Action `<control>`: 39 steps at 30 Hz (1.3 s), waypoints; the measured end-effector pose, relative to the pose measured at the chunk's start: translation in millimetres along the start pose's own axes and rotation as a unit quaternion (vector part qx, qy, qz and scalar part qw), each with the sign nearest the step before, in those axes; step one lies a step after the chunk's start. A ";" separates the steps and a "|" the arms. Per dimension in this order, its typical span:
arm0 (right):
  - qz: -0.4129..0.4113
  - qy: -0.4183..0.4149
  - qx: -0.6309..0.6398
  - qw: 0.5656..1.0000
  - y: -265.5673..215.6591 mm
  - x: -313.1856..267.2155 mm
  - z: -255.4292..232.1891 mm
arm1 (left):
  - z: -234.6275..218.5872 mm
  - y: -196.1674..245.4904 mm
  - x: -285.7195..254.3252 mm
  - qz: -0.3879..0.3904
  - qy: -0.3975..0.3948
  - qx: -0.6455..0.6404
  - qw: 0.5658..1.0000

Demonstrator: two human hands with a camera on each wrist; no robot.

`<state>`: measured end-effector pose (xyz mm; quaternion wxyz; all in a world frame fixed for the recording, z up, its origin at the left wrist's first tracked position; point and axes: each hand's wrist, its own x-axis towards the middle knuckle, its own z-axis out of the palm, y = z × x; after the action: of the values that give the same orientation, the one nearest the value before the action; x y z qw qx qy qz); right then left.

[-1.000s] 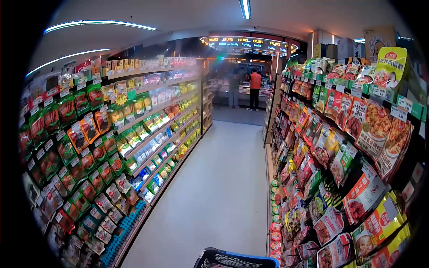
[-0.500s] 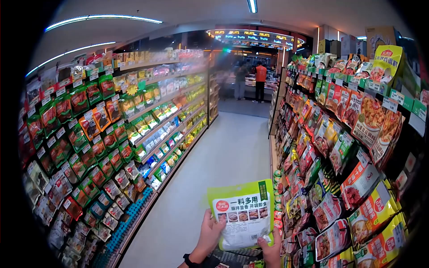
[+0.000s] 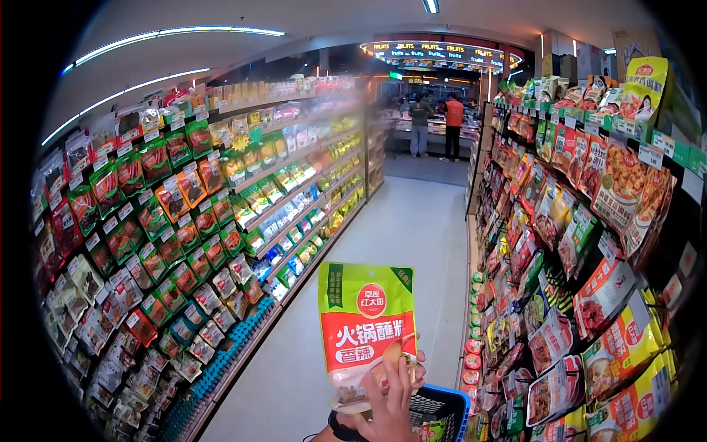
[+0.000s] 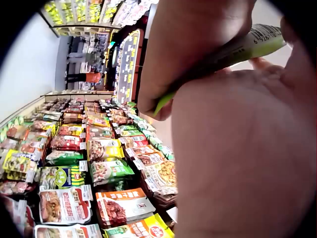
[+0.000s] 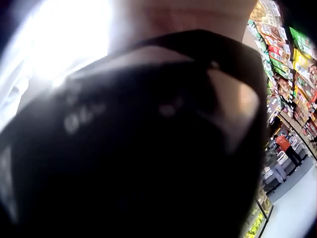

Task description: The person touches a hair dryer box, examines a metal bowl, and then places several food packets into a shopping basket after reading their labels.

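The sauce packet (image 3: 367, 331) is a flat pouch, green across the top with a round red badge, a broad red band with large white characters through the middle, and a pale lower part showing a picture of food. It is held upright in the aisle with its printed front facing back toward the person, gripped at its lower edge by fingers curled over the bottom right corner. In the left wrist view only its thin green edge (image 4: 223, 52) shows, pinched between thumb and fingers.

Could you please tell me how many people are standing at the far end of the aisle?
2: one in an orange top at the counter, and one in dark clothes just to that person's left. Others may be hidden behind the shelf ends.
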<state>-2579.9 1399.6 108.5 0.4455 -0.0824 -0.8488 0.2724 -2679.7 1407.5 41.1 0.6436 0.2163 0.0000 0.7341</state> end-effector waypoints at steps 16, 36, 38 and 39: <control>-0.010 -0.060 -0.011 0.998 -20.1 -37.2 -61.3 | 2.3 -64.5 2.4 -0.107 -0.038 -0.060 0.992; 0.028 -0.081 -0.003 0.996 -0.1 -62.4 -75.3 | 1.7 -78.2 -21.4 -0.113 -0.042 -0.046 0.992; 0.020 -0.080 -0.034 0.996 2.8 -57.2 -80.3 | 1.7 -80.4 -25.2 -0.102 -0.032 -0.039 0.993; 0.019 -0.082 -0.044 0.995 1.8 -58.0 -81.1 | 0.6 -80.1 -24.7 -0.099 -0.030 -0.036 0.994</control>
<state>-2480.9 1410.4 103.1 0.3653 -0.0960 -0.8918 0.2490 -2601.9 1397.8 11.5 0.7202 0.2137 -0.0245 0.6596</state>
